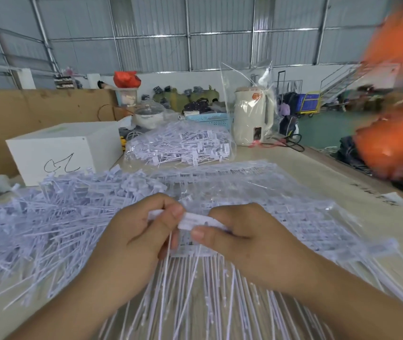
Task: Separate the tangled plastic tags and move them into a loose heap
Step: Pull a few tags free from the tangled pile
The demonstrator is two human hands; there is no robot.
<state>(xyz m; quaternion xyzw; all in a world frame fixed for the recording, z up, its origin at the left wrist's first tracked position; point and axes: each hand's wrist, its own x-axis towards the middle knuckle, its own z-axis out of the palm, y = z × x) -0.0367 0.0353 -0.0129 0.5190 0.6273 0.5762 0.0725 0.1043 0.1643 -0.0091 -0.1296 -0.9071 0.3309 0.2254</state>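
Tag strip (195, 220): white, held crosswise at centre above the surface (330, 173), heads level between both hands, thin tails hanging toward the viewer. Left hand (144, 231) pinches its left end, right hand (239, 239) its right end, thumbs near each other. Loose heap (48, 217) lies to the left, nearer the left hand.

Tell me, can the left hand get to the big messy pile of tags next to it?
Probably yes. The loose pile lies right beside the left hand with nothing between them. But both hands are pinching a tag strip together, the right hand too, so the left must let go first.
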